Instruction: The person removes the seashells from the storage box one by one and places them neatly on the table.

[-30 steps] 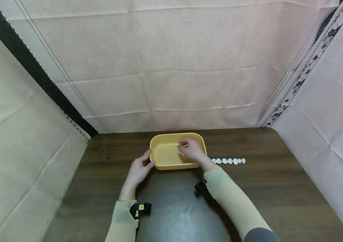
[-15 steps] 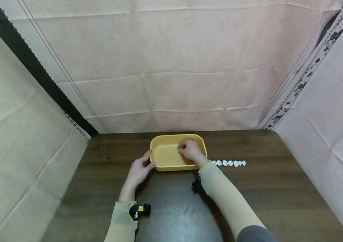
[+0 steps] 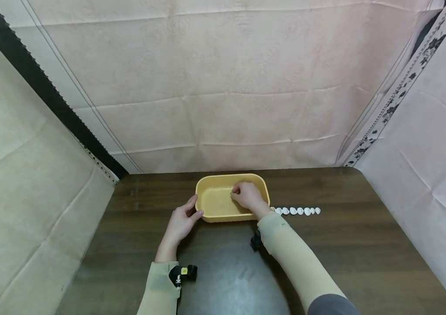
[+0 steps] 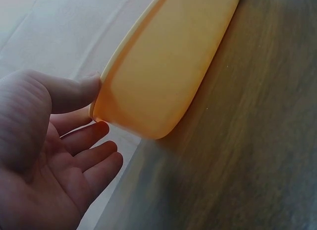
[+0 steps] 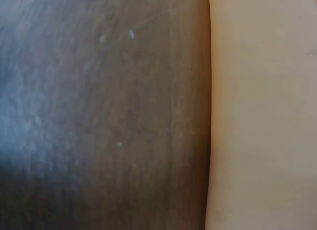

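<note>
A yellow rectangular plastic tray (image 3: 215, 199) stands near the far edge of the table. At its left end my left hand (image 3: 181, 221) pinches the rim; in the left wrist view the thumb (image 4: 74, 93) presses the rim near a corner, the index finger behind it and the other fingers loosely bent. My right hand (image 3: 248, 196) reaches over the right half of the tray, fingertips bent together low inside. It pinches a small thin piece, of which only a tiny dark end shows; its kind cannot be told. The right wrist view shows no hand.
A row of several small white rounded pieces (image 3: 300, 211) runs rightward from the tray, its left end partly behind the right wrist. The brown wooden table (image 3: 364, 245) extends around. Pale cloth (image 3: 223, 87) hangs behind and at both sides.
The right hand has sunk slightly into the tray and its forearm has shifted left. The thin piece in its fingers, plainer a second ago, is now mostly hidden. The left hand has stayed.
</note>
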`<state>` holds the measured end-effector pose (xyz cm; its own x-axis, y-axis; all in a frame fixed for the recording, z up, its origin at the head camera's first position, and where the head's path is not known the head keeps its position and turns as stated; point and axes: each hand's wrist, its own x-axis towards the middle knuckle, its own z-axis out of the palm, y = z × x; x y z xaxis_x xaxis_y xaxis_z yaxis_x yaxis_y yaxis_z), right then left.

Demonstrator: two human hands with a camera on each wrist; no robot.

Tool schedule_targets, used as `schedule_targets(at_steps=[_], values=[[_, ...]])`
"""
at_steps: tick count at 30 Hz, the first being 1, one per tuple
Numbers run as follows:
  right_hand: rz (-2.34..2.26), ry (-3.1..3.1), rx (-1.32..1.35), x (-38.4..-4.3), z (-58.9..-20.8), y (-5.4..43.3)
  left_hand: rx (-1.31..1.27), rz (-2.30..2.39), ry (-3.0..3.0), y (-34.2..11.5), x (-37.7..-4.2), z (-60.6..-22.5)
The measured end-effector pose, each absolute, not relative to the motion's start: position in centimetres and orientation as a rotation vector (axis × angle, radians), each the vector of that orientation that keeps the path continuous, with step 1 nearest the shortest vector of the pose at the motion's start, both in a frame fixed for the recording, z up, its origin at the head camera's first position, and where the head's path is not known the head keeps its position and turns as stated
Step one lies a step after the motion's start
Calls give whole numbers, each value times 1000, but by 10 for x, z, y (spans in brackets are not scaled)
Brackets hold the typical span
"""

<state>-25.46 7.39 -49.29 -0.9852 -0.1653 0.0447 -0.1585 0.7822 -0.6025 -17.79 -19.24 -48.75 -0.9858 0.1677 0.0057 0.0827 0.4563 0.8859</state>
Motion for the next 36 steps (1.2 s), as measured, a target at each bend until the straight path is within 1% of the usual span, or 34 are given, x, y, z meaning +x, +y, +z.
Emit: schedule_targets(at_steps=[13, 23, 36], values=[[-895, 3038, -251, -258, -494, 71, 202, 1590, 2595, -194, -178, -487], [-965, 2938, -210, -257, -494, 74, 262, 1605, 2602, -194, -178, -488], [-1003, 2901, -212, -257, -493, 75, 262, 1606, 2607, -195, -178, -487]])
